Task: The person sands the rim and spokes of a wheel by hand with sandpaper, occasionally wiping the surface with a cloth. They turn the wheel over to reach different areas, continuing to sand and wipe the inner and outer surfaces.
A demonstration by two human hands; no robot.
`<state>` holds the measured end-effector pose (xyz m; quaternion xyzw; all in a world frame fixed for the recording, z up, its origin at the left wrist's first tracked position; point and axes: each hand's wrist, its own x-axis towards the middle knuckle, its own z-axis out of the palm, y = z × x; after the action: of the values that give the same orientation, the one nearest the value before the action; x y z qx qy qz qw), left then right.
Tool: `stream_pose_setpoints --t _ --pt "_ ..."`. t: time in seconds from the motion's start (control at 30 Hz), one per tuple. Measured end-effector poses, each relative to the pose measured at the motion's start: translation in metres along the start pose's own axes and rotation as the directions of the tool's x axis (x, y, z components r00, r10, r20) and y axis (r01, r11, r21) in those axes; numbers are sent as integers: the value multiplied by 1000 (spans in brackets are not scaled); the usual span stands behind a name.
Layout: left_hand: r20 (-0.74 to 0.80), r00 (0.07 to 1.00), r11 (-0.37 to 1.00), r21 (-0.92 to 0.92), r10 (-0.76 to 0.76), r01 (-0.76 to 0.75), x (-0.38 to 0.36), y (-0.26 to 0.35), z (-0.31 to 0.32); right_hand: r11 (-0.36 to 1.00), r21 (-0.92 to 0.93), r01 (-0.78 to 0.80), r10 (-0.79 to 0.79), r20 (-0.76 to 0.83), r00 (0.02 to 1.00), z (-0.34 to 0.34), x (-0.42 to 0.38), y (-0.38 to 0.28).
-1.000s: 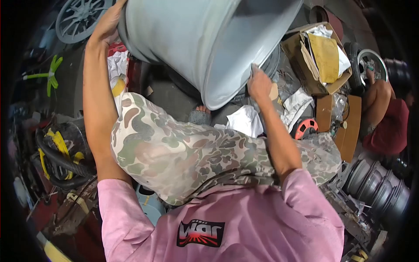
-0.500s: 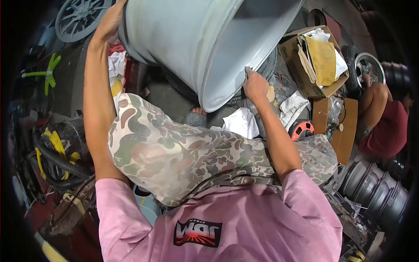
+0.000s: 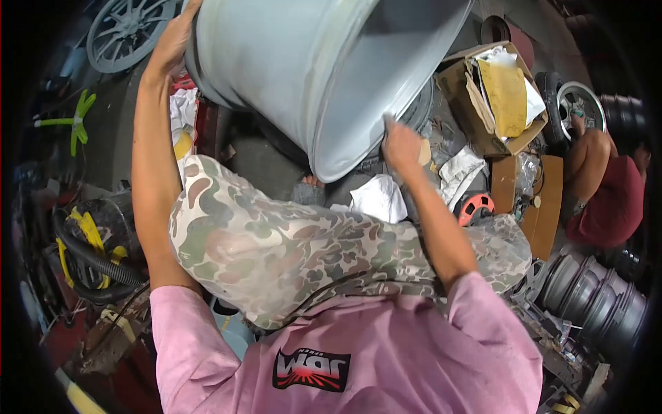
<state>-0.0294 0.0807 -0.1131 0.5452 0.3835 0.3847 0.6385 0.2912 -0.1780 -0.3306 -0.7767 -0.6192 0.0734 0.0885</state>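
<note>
1. A person in a pink shirt and camouflage shorts holds a large grey wheel rim (image 3: 303,69) tilted above the knees, its open side facing down and right
2. The left hand (image 3: 172,41) lies flat on the rim's far outer edge; whether its grip is closed cannot be told
3. The right hand (image 3: 402,143) presses a small grey pad against the rim's lower lip, fingers closed on it
4. Just beside lie white rags (image 3: 378,196), and farther right an open cardboard box (image 3: 493,96)
5. Another person in red (image 3: 610,200) sits at the right
</note>
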Motion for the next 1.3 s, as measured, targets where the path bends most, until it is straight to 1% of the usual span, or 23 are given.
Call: stream_pose_setpoints --t 0.07,0.13,0.17,0.2,0.27,0.3,0.4,0.43,0.47,0.53,0.57,0.6,0.67,0.73,0.8,0.87,0.93,1.07,1.1,1.2,1.23,1.27,1.3 --pt "-1 999 999 -18 36 -36 17 -15 -30 1000 -6 -18 18 -68 998 14 14 6" --pt "-64 997 987 156 -31 40 27 -21 -51 998 11 -64 64 -23 998 10 2 -4" --pt "-88 996 970 243 26 -4 29 -24 -53 998 56 11 -8 -50 999 7 -11 -6" --pt "-78 997 971 238 26 -7 28 -23 -50 999 50 2 1 -52 999 2 -9 -2" --pt "-96 991 983 151 -91 105 27 -18 -45 999 17 39 -39 12 999 -3 -1 5" --pt "-59 989 978 147 -139 146 25 -14 -46 1000 -7 -4 4 24 1000 -4 12 8" --pt "-131 990 973 215 -60 88 18 -13 -35 997 -62 -52 59 104 993 0 14 -10" --pt "-179 984 966 257 14 33 15 -11 -29 999 -43 -27 31 106 994 2 2 -14" --pt "-168 986 966 256 22 23 20 -13 -32 998 -47 -35 40 96 995 2 2 -11" --pt "-134 991 973 225 -26 56 22 -12 -33 999 -36 23 -21 55 998 2 -5 -7" --pt "-137 988 974 200 -78 104 21 -12 -35 998 -26 66 -67 -81 994 12 4 3" --pt "-129 987 972 206 -90 116 20 -16 -34 998 -18 53 -54 -73 996 12 -1 0" --pt "-152 988 975 209 -39 71 23 -16 -38 996 -1 -88 88 -17 996 5 12 -9" --pt "-198 980 967 250 -1 52 19 -10 -33 998 -15 -54 54 2 999 4 -4 -10" --pt "-132 991 987 155 -30 51 19 -12 -30 998 65 12 -6 -91 996 2 -19 -6" --pt "-122 988 983 148 -94 112 23 -18 -35 997 72 -12 14 -28 1000 7 -10 1" --pt "-167 985 974 212 -40 76 23 -15 -38 988 86 -132 135 -35 990 13 6 -1" --pt "-114 994 985 170 0 19 24 -17 -39 996 81 30 -22 -93 995 8 -23 -3" --pt "-102 994 990 137 -33 47 26 -17 -39 999 2 32 -32 -57 998 11 -13 7" --pt "-106 994 981 183 -41 60 24 -17 -42 999 -15 -35 34 -13 999 16 17 17" --pt "-151 989 972 229 -13 48 22 -16 -41 1000 -24 2 -2 8 1000 12 6 5" --pt "-155 988 974 225 -3 38 21 -13 -40 991 -122 61 -69 -62 996 20 -10 -6" --pt "-141 990 977 209 3 27 19 -13 -37 994 -72 82 -85 -45 995 10 -21 -13"
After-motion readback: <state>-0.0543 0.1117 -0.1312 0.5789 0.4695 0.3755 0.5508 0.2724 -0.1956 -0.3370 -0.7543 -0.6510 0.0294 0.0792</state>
